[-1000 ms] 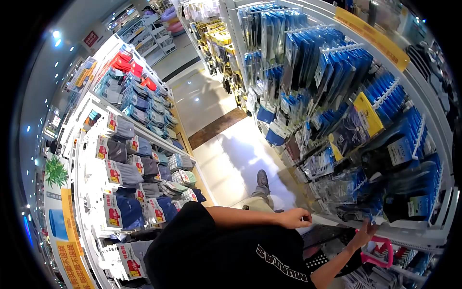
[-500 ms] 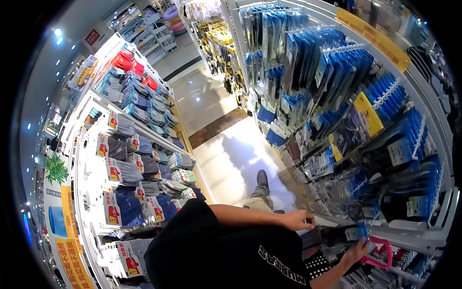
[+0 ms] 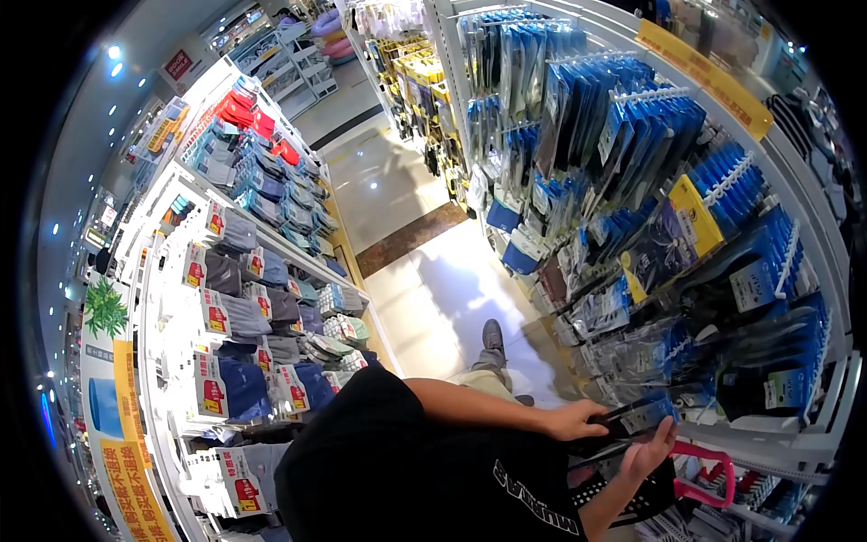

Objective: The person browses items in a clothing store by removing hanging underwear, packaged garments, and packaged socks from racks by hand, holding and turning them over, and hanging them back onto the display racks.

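My right hand (image 3: 648,450) holds a flat, clear-and-dark package (image 3: 639,417) with a blue edge, its fingers at the package's right end. At the left end of the same package is my left hand (image 3: 578,421), its fingers bent and closed on the edge. The package lies tilted between both hands, close to the lower hooks of the right-hand rack. Beneath it sits a black basket (image 3: 652,499) with white-looking holes and a pink handle (image 3: 730,479), partly hidden by my right forearm.
Blue-edged packages (image 3: 655,135) hang on the right rack (image 3: 817,443). Folded goods with red-and-white tags (image 3: 213,397) fill the left shelves. Between them runs a tiled aisle (image 3: 433,298), where my shoe (image 3: 492,336) shows. Further racks (image 3: 420,90) stand ahead.
My right hand has brought the package away from the lower right rack and raised it. My left hand has moved right and closed on its left end.
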`<state>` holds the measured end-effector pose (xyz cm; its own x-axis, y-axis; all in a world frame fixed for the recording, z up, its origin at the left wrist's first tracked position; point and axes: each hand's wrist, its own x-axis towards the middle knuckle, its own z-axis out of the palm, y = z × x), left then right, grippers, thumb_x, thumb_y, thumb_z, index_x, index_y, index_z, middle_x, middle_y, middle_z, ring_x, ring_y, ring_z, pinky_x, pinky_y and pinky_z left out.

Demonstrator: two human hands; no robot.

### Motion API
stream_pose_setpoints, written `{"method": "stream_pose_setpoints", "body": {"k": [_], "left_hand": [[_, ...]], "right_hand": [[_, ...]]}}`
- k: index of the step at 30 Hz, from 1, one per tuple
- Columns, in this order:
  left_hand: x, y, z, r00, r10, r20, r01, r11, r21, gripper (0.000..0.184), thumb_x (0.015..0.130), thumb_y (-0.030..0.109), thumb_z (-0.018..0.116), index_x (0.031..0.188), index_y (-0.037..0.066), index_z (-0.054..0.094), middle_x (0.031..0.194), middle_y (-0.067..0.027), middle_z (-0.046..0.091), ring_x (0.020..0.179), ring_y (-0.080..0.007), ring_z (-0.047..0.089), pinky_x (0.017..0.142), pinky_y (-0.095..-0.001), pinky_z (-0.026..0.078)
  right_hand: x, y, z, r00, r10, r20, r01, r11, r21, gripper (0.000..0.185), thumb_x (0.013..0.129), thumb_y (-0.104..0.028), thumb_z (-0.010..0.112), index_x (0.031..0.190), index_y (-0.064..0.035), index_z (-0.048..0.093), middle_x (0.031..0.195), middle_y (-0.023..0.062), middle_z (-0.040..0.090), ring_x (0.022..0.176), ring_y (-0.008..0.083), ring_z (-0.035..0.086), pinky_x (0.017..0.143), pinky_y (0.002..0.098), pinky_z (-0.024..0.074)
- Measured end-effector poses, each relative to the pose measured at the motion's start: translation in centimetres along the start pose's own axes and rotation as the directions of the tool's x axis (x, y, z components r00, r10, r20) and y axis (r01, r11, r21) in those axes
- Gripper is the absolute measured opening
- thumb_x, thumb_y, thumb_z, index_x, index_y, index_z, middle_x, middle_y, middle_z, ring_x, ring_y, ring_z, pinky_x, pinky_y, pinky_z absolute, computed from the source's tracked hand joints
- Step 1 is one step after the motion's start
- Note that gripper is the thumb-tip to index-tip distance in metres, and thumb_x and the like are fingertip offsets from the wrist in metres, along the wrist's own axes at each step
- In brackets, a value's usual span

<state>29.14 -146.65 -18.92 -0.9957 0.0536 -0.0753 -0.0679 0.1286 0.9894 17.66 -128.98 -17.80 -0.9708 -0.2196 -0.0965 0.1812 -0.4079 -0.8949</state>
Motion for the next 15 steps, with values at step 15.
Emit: {"method": "stream_pose_setpoints", "body": {"k": [15], "left_hand": [[-3.6,3.4,-3.5,0.953,0.124,-0.278,-0.110,0.992,0.065,0.037,0.095,0.030,0.061,0.114,-0.001,0.054,0.087,-0.0125,0.059,0.079,-0.0243,0.056,0.074,-0.0358,0.046]], "right_hand": [[-1.5,4.6,4.9,0.972,0.110,0.206,-0.046,0.955,-0.292,0.038,0.100,-0.015,0.055,0.133,0.0030,0.048,0.122,0.0099,0.057,0.107,0.0171,0.057,0.096,0.0317,0.0453]]}}
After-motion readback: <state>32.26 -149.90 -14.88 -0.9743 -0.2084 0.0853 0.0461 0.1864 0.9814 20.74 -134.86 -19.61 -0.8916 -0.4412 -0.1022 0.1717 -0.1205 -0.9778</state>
